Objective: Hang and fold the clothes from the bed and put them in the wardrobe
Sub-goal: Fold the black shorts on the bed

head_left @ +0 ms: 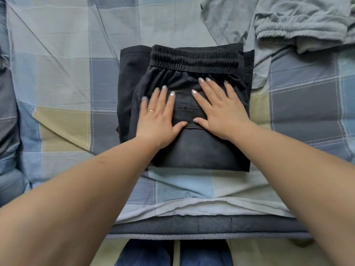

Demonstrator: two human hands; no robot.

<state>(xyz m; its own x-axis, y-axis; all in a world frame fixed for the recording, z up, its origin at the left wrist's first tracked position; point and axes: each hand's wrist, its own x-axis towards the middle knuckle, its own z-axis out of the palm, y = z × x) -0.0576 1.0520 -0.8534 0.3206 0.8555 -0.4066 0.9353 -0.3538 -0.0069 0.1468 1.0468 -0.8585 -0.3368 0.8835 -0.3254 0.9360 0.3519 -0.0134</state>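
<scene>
While both palms lie flat on them, the folded black trousers rest mid-bed, waistband at the far edge, fold nearest the person. Left hand and right hand, fingers spread and straight, press the upper layer side by side, thumbs nearly meeting. Directly beneath both hands, the bundle's long axis runs away from the person; neither hand is clearly nearer. Grey garments lie unfolded far right.

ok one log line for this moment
step: flattening folded black trousers | left hand: flat on them | right hand: flat on them | grey clothes: unfolded
</scene>
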